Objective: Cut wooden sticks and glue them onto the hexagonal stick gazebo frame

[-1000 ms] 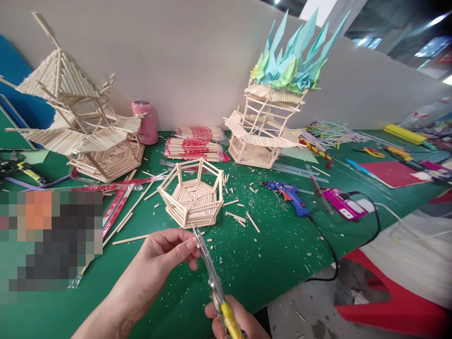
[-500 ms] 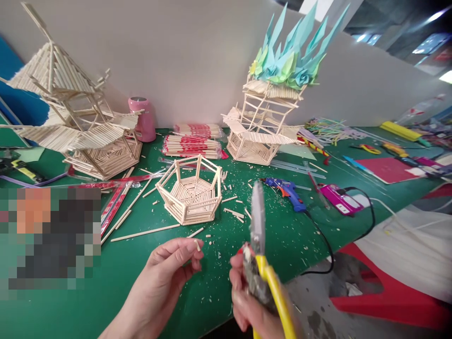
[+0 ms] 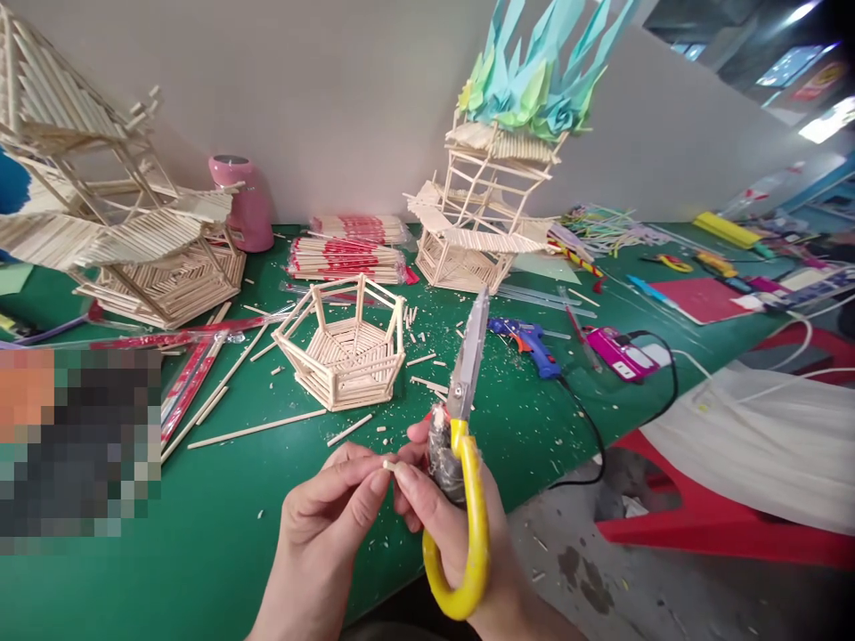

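My left hand point(image 3: 334, 507) is closed in a pinch on a short piece of wooden stick point(image 3: 389, 465), of which only a pale end shows. The fingertips of my right hand point(image 3: 441, 512) meet it from the other side. Scissors with yellow handles point(image 3: 476, 507) are also held in my right hand, their blades pointing up and away. A dark grey, wrapped-looking part point(image 3: 446, 463) sits beside the scissors in that hand; I cannot tell what it is. Just beyond my hands stands a six-sided frame of wooden sticks point(image 3: 344, 374), open at the top.
Stick-built towers stand at the left point(image 3: 160, 258) and back right, the right tower point(image 3: 487, 231) topped with folded paper. A blue glue gun point(image 3: 527, 343), bundled sticks point(image 3: 347, 258), a pink bottle point(image 3: 244, 205) and loose sticks point(image 3: 260, 427) lie or stand on the green table point(image 3: 220, 561).
My right hand has come left with the scissors, so its fingertips now meet my left hand's at the short stick piece. The view has shifted slightly to the right.
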